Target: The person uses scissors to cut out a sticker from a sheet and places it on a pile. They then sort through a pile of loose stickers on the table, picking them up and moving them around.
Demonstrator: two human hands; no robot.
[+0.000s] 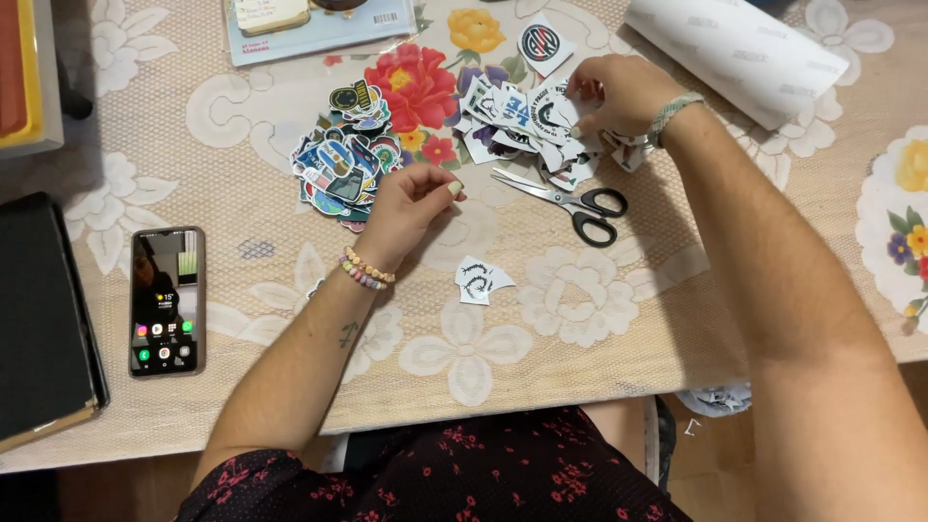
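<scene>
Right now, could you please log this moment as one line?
left hand: beside colour stickers | right hand: on cut-outs | scissors: lying between | phone: left

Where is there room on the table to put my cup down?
Free patches: between the phone and the left hand, and in front of the scissors by the table edge. It is crowded around both sticker piles, where the right hand digs.

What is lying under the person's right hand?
Under the right hand lies a pile of white paper cutouts with dark printed designs. The cutouts directly below the palm are covered, so their designs cannot be seen.
</scene>
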